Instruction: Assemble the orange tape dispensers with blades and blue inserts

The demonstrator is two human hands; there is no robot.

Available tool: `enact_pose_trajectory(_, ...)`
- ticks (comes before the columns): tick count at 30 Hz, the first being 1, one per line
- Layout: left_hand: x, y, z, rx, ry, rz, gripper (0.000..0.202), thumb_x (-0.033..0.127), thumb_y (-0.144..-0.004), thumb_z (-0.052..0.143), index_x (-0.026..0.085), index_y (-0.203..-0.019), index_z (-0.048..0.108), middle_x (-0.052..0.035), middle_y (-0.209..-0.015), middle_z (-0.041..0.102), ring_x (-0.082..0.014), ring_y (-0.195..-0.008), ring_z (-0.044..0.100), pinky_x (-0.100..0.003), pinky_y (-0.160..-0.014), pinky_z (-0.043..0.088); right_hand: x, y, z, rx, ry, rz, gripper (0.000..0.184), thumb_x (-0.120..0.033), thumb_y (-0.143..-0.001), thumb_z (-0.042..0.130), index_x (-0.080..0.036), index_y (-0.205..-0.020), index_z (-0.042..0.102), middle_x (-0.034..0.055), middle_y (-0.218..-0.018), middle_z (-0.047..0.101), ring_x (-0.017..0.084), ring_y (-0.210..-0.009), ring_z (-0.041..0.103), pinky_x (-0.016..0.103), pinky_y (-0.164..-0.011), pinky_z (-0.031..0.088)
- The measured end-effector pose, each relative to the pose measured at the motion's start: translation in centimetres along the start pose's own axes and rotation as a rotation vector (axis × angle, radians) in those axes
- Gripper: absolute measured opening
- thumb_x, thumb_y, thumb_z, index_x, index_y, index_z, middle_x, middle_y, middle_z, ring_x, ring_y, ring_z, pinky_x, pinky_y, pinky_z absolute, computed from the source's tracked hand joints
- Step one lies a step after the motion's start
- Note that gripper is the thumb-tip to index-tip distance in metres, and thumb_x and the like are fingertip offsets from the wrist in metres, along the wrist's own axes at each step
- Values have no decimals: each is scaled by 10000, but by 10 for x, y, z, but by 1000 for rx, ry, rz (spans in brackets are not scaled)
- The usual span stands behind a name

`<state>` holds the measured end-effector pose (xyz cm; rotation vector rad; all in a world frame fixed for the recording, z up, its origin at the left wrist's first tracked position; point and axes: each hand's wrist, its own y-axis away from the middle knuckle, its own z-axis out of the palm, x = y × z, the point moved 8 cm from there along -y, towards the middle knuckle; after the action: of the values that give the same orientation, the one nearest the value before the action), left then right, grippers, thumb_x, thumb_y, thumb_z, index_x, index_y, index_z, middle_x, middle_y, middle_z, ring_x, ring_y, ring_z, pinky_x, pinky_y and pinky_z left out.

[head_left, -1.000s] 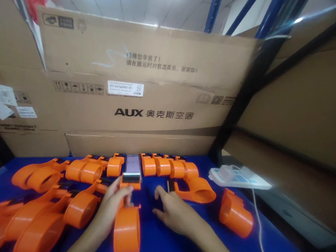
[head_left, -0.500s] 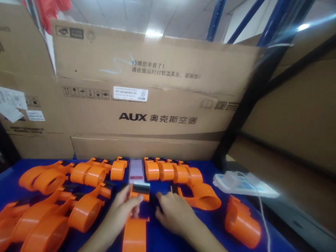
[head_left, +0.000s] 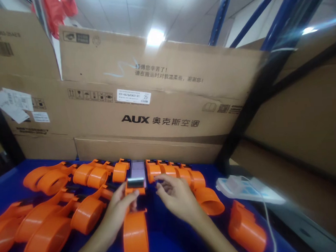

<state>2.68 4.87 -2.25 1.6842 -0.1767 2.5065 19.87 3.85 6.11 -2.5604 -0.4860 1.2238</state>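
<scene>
An orange tape dispenser [head_left: 135, 235] with a dark strip and a pale edge at its head is in my left hand [head_left: 121, 200]. My thumb presses on the front of its handle, and its wide ring hangs down toward me. To the right, my right hand [head_left: 177, 196] hovers over the blue table with loosely bent fingers apart and nothing visible in them. It partly covers orange dispensers [head_left: 197, 179] in the back right row. Close to its wrist lies another orange dispenser [head_left: 210, 201]. A phone [head_left: 138, 168] stands behind the held dispenser.
Several orange dispensers [head_left: 47, 238] lie in rows at left on the blue table [head_left: 164, 241]. One more dispenser [head_left: 245, 228] lies at front right. A white power strip [head_left: 247, 189] with a cable is on the right. Cardboard [head_left: 166, 107] walls the back, beside a dark rack post [head_left: 239, 117].
My right hand has lifted slightly from beside the right-hand dispenser and turned, its fingers opening more. The held dispenser has risen a little and tilted, so its pale edge shows more.
</scene>
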Motion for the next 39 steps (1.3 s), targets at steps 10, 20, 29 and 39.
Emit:
enact_pose_trajectory(10,7,2,0,39,13,3,299,354,-758,799,189,-975,676,38,-653,608,-96,-537,500,-213,-534,420,22,-3,17,240,-550,13,364,-295,-891,628,-237,-1241,545,-12,-760,636,145,-586,647,278,-573,568)
enact_pose_trajectory(20,6,1,3,16,-11,5,360,404,-750,805,182,-1002,676,44,-626,578,-101,-547,502,-207,-537,419,34,4,17,214,-627,110,356,-461,-801,769,-177,-1006,707,42,-777,707,194,-681,674,297,-581,560)
enact_pose_trajectory(29,-1,-1,-1,3,-87,11,371,462,-805,757,190,-1039,666,43,-630,568,-112,-577,524,-219,-578,441,31,8,24,203,-605,121,327,-471,-827,752,-169,-951,721,12,-688,678,114,-493,564,233,-456,469)
enact_pose_trajectory(39,1,-1,-1,10,-72,29,326,450,-791,770,191,-959,665,38,-615,584,-116,-564,525,-222,-568,440,22,11,32,99,-651,85,274,-429,-862,722,-216,-870,550,21,-757,700,175,-657,696,271,-582,559)
